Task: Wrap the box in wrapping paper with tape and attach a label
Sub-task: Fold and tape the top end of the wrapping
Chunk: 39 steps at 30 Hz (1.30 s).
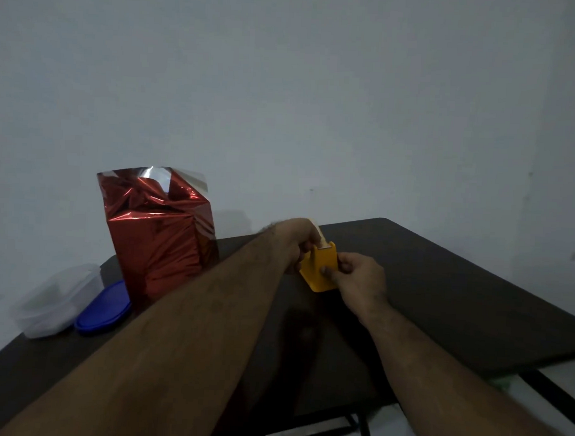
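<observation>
While the tall box wrapped in shiny red foil paper (157,235) stands upright at the far left of the dark brown surface (441,290), its top still open with loose paper edges rising above it, both hands work just to the right of it on a small yellow plastic tape dispenser (320,268). The right hand (359,280) grasps the dispenser's body, thumb on the near face and fingers curled round the right side, which looks meant to steady it against a pull. The left hand (296,243) is closed at the dispenser's top, pinching what appears to be a pale strip of tape (318,234) that rises from the slot; the exact finger contact is hidden behind the hand. Judging by the open top, the paper's sides are done and a piece of tape is being drawn to seal the remaining flaps, so the box is parked upright within easy reach. To the left of the box, at the surface's near-left edge, lie a clear plastic container (57,301) and a blue oval lid (106,308) touching it, set aside from the work. No label is visible.
</observation>
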Available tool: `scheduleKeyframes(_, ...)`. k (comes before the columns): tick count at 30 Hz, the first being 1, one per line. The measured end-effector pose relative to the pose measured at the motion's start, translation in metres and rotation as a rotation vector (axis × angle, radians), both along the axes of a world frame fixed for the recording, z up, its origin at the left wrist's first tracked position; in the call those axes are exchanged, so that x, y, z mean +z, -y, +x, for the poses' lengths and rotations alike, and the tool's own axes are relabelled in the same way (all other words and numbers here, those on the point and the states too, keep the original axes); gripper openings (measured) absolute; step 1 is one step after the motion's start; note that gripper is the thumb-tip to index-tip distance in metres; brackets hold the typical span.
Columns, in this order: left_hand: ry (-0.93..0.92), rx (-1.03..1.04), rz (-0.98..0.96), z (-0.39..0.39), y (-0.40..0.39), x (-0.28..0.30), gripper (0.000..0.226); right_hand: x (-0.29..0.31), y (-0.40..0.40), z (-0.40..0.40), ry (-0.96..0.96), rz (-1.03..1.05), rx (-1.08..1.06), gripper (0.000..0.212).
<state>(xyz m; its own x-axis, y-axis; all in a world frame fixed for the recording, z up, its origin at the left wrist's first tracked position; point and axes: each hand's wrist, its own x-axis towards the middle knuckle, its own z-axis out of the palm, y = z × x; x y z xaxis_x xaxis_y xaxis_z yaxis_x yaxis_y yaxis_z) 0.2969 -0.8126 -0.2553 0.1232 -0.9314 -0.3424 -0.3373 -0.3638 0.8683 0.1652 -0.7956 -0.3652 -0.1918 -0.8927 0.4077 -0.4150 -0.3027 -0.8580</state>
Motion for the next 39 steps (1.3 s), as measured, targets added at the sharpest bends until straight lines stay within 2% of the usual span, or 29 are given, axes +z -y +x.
scheduleKeyframes(10,-0.104,0.042,-0.004,-0.004,-0.010,0.007,0.011,0.002,-0.002,0.001,-0.061,0.035,-0.025,0.044)
scheduleKeyframes(15,-0.120,0.078,-0.082,-0.007,-0.008,0.011,0.019,0.005,-0.003,0.002,-0.104,0.070,-0.033,0.046)
scheduleKeyframes(19,-0.128,0.071,-0.069,-0.012,-0.009,0.013,0.010,0.006,-0.003,0.001,-0.122,0.073,-0.047,0.047)
scheduleKeyframes(26,-0.134,0.082,-0.080,-0.015,-0.017,0.007,0.031,0.006,-0.004,0.001,-0.082,0.068,-0.063,0.045)
scheduleKeyframes(32,-0.213,0.119,-0.153,-0.020,-0.028,0.000,0.026,0.008,-0.004,0.000,-0.084,0.094,-0.078,0.045)
scheduleKeyframes(37,-0.287,0.194,-0.176,-0.027,-0.039,-0.018,0.015,0.005,-0.002,-0.003,0.031,0.089,-0.035,0.032)
scheduleKeyframes(39,-0.290,0.234,-0.189,-0.027,-0.039,-0.026,0.018,0.004,-0.002,-0.005,0.091,0.130,-0.001,0.028)
